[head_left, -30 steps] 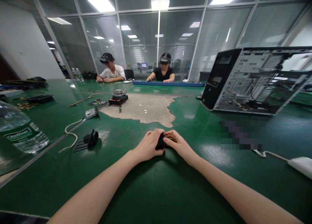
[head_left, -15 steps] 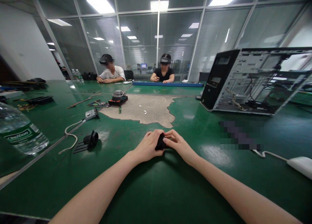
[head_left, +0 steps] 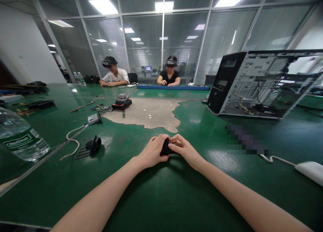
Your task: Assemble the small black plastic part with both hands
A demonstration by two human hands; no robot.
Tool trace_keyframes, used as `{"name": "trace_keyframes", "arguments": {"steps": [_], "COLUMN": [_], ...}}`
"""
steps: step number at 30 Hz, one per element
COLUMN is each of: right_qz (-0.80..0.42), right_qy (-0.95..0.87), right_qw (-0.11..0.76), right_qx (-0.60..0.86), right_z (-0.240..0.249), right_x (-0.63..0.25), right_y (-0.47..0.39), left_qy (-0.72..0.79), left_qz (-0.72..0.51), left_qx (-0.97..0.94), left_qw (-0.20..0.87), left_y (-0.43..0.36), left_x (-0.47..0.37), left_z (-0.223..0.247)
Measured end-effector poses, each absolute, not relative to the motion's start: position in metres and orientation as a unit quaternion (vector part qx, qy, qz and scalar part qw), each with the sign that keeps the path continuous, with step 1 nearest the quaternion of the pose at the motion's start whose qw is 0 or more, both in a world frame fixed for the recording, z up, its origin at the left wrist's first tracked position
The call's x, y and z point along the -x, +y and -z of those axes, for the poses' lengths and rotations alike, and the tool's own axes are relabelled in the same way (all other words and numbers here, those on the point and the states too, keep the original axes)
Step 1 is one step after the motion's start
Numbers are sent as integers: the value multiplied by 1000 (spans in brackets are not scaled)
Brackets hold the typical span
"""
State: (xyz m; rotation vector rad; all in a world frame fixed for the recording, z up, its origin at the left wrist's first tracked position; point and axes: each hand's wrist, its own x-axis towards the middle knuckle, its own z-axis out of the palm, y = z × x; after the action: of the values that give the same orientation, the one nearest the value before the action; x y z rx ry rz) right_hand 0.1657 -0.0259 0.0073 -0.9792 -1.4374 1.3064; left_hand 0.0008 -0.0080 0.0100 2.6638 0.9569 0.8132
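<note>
A small black part (head_left: 165, 147) is held between both hands above the green table (head_left: 151, 198), near the middle of the view. My left hand (head_left: 155, 150) wraps round its left side, fingers over the top and thumb below. From the right, my right hand (head_left: 183, 148) pinches the same part with thumb and fingertips. Much of the part is hidden by the fingers, so its exact shape cannot be made out. To the left, a black bracket-like piece (head_left: 94, 145) with prongs lies on the table.
An open computer case (head_left: 227, 87) stands at the right. Nearer lie a blurred dark strip (head_left: 246, 139) and a white device (head_left: 310, 171) joined by a cable. At the left are a water bottle (head_left: 24, 138) and a metal part (head_left: 94, 118). Two people sit across the table.
Both hands keep nearly the same grip on the black part. Across the table, the hand of the person in black has lowered towards the table. The view has shifted very slightly.
</note>
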Motion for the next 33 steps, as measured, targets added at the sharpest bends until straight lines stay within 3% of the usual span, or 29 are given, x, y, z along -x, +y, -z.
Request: {"name": "trace_keyframes", "arguments": {"steps": [7,19,26,33], "right_qz": [-546,-522,-567,-534], "right_qy": [-607,-593,-595,-586], "right_qw": [428,439,443,446], "right_qx": [389,427,359,414], "right_z": [-6,-3,-8,-3], "right_x": [-170,-168,-171,-168], "right_y": [-22,-21,-25,-22], "left_qy": [324,323,326,326], "left_qz": [-275,-278,-276,-273], "left_qx": [-899,-899,-899,-899], "left_qw": [104,98,100,102], "left_y": [-8,-8,-10,-10], "left_x": [-1,-1,-2,-1], "left_z": [-9,-10,-10,-12]}}
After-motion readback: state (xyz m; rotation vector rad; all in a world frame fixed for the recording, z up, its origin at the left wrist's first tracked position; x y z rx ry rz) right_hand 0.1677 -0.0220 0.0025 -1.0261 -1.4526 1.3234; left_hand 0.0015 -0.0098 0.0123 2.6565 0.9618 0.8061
